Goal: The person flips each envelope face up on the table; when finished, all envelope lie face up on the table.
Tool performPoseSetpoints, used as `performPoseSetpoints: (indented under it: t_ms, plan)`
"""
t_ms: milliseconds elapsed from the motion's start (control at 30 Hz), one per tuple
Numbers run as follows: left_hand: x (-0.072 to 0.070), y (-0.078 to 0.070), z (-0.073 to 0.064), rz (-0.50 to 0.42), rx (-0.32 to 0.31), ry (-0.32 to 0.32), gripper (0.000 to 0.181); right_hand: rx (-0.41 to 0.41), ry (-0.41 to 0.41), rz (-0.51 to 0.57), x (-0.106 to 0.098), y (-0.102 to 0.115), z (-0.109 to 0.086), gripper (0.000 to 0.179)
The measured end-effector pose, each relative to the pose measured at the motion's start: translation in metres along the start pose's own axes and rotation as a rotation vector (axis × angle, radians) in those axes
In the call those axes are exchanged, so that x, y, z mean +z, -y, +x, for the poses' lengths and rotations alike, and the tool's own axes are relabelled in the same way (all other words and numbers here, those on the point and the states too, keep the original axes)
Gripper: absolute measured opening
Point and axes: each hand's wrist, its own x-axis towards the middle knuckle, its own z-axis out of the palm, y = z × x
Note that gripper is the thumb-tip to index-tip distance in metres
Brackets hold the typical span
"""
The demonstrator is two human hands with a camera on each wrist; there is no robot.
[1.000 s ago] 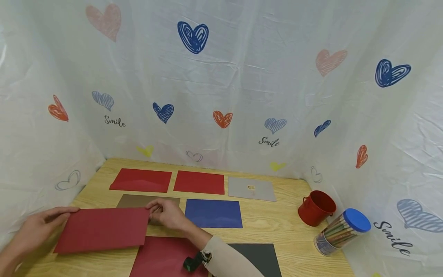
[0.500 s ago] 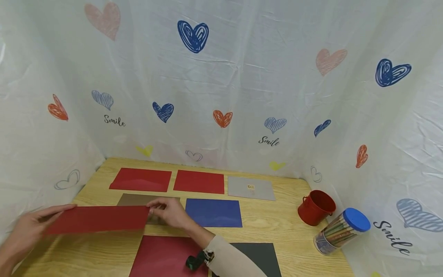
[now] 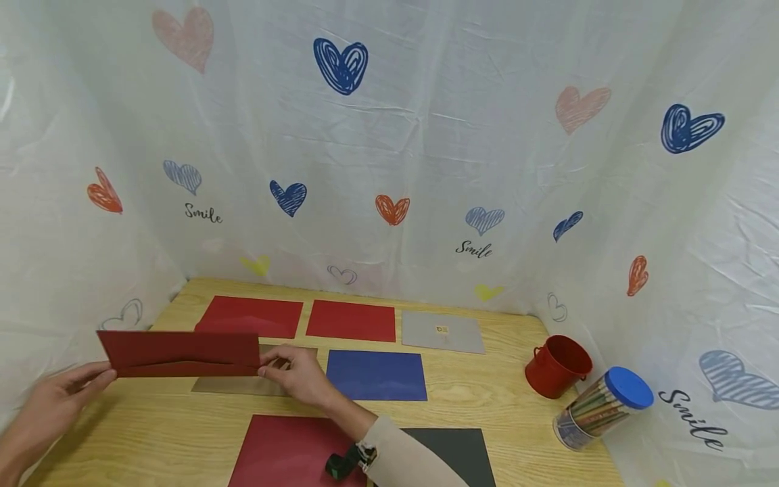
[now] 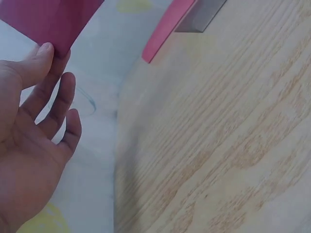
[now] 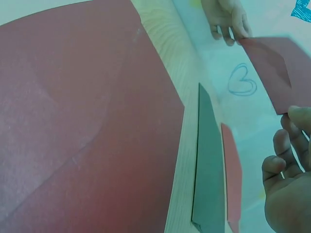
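Note:
My left hand (image 3: 57,399) and right hand (image 3: 304,379) pinch a dark red envelope (image 3: 182,346) by its two near corners, above the table's left side. It is tilted up steeply, and a flap line runs along its lower edge. In the left wrist view, thumb and fingertips of the left hand (image 4: 34,141) hold a corner of the envelope (image 4: 53,22), the other fingers loosely bent. The right wrist view has the right hand (image 5: 294,189) gripping the opposite corner. Beneath the right hand lies a brown envelope (image 3: 228,385), partly covered.
Two red envelopes (image 3: 249,318) and a grey one (image 3: 443,331) lie along the back. A blue envelope (image 3: 376,375) lies mid-table; a dark red one (image 3: 274,446) and a black one (image 3: 456,450) lie in front. A red bucket (image 3: 550,372) and a pencil jar (image 3: 590,416) stand right.
Both hands have kept their grip while the envelope swung upward, from lying face toward me and hanging down to standing above the fingers. Its flap side now faces me.

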Motion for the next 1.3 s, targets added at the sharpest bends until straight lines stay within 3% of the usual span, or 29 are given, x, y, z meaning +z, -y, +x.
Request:
performPoseSetpoints:
  t_ms: [133, 367, 500, 733, 967, 1067, 1133, 1300]
  plan:
    - [0.001, 0.007, 0.0, -0.026, -0.007, 0.024, 0.051, -0.011, -0.003, 0.023, 0.002, 0.002, 0.0, 0.021]
    - [-0.002, 0.003, -0.003, -0.008, 0.004, 0.134, 0.06, -0.047, 0.03, 0.074, 0.003, -0.001, 0.001, 0.07]
    - [-0.003, 0.0, -0.005, 0.011, 0.015, 0.179, 0.067, -0.033, 0.038, 0.108, 0.004, -0.004, 0.002, 0.087]
    - [-0.004, 0.001, -0.005, -0.003, -0.018, 0.202, 0.066, -0.019, 0.065, 0.122, 0.005, -0.006, 0.002, 0.092]
    - [-0.002, 0.004, -0.002, 0.097, -0.056, 0.14, 0.068, 0.035, 0.138, 0.274, 0.011, -0.006, 0.001, 0.083]
    - [0.0, 0.007, -0.003, 0.08, -0.006, 0.111, 0.061, 0.073, 0.138, 0.287, 0.014, -0.006, 0.001, 0.072]
    - [0.002, 0.009, -0.005, 0.045, 0.064, 0.091, 0.058, 0.097, 0.125, 0.267, 0.015, -0.005, 0.0, 0.063]
    - [0.008, 0.015, -0.008, -0.002, 0.286, 0.077, 0.08, 0.157, 0.092, 0.202, 0.017, -0.003, 0.0, 0.05]
